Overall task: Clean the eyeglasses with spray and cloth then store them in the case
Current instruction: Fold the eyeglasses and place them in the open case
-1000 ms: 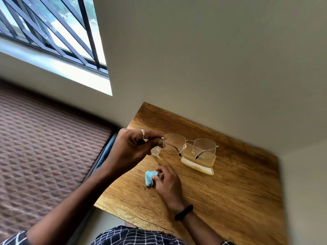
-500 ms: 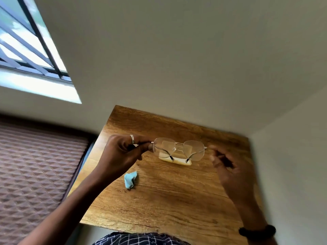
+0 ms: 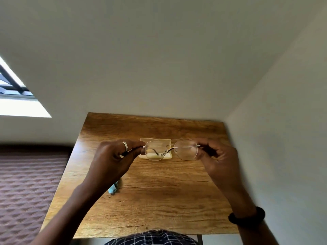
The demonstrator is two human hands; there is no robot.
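Observation:
Thin metal-framed eyeglasses (image 3: 186,150) with clear lenses are held up above the wooden table (image 3: 159,206). My left hand (image 3: 113,160), wearing a ring, pinches the left end of the frame. At the frame's right end, my right hand (image 3: 217,160) has its fingers closed on the hinge. Behind the glasses a cream-coloured open case (image 3: 155,140) lies on the table, partly seen through the left lens. A small crumpled blue cloth (image 3: 113,189) rests on the table under my left forearm, mostly hidden. No spray bottle shows.
The table stands in a corner, with walls behind it and to the right. A brown patterned surface (image 3: 26,191) lies beyond the table's left edge. A window (image 3: 12,96) is at the upper left.
My right hand left the blue cloth on the table, rose and took hold of the right end of the glasses. The view swung to face the table squarely.

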